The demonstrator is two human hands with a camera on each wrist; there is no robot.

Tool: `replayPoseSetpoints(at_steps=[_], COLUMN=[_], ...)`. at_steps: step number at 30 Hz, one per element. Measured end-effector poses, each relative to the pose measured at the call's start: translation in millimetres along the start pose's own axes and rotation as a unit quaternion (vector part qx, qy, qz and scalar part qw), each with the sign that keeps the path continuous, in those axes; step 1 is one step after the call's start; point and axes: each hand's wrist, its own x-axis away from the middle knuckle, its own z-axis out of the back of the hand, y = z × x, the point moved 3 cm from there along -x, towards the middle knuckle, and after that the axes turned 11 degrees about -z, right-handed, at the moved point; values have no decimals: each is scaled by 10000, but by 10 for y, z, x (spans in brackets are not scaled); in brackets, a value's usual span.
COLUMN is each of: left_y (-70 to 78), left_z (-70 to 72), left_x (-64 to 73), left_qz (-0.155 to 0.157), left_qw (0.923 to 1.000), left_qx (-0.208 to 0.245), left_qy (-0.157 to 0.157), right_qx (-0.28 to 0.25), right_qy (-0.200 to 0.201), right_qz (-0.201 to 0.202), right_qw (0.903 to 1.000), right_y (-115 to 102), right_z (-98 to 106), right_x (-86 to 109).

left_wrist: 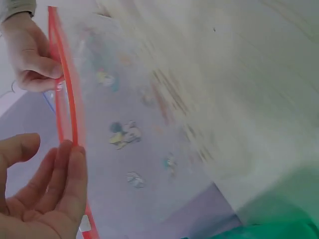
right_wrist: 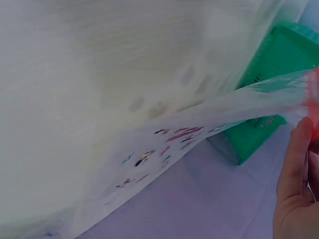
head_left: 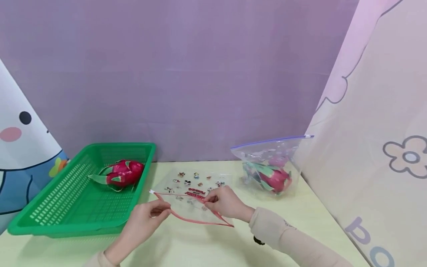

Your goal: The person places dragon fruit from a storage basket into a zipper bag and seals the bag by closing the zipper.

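Observation:
A clear zip bag [head_left: 191, 185] with a red zip edge and small printed cartoon figures lies between the hands, its mouth parted and facing the person. My right hand [head_left: 227, 202] pinches the far red edge of that mouth between thumb and fingers. At the near edge, toward the white slider [head_left: 152, 191], is my left hand [head_left: 145, 218]. In the left wrist view the left fingers [left_wrist: 75, 174] are nearly straight with their tips against the red strip, and the thumb [left_wrist: 22, 148] stands apart from it. Seen from the right wrist, the bag [right_wrist: 149, 149] stretches out from the right hand [right_wrist: 294, 184].
On the left a green plastic basket [head_left: 76, 228] holds a dragon fruit [head_left: 126, 172]. Another dragon fruit [head_left: 275, 180] sits inside a clear bag with a blue zip [head_left: 271, 142] at the back right. Behind the pale table [head_left: 193, 248] hangs a purple cloth [head_left: 200, 81]; a printed cloth [head_left: 377, 122] borders the right.

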Motion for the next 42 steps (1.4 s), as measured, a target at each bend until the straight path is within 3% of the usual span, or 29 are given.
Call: replayPoseSetpoints(at_steps=[4, 8, 10, 14, 18, 22, 26, 29, 36, 42], left_y=[-90, -148, -144, -82, -28, -9, 2, 28, 80, 57], left_z=[17, -36, -69, -86, -20, 139, 305, 391, 490, 437], left_x=[-68, -234, -338, -526, -636, -643, -594, -569, -572, -572], left_qz=[209, 706, 753, 379, -15, -53, -22, -103, -68, 13], left_qw=[9988, 9963, 9964, 9966, 9941, 9949, 9911, 9870, 9818, 9833], left_qx=[-312, -413, -294, 27, 126, -480, -1160, -1492, -1782, -1748], left_qy=[329, 246, 248, 731, 1081, 884, 647, 595, 653, 499], right_qx=[-78, 5, -13, -96, 60, 466, 992, 1359, 1589, 1604], right_qy=[329, 709, 828, 1131, 1735, 2176, 2145, 2142, 2227, 2336], right_qz=[96, 286, 273, 225, 284, 36, -388, -417, -250, -95], right_qw=[9994, 9971, 9962, 9933, 9844, 9749, 9709, 9664, 9615, 9590], right_y=[-62, -128, -159, -230, -311, -337, -309, -329, -397, -376], right_z=[37, 48, 45, 90, 279, 585, 855, 987, 1053, 960], right_x=[-5, -19, -28, -45, -68, -105, -107, -93, -111, -138])
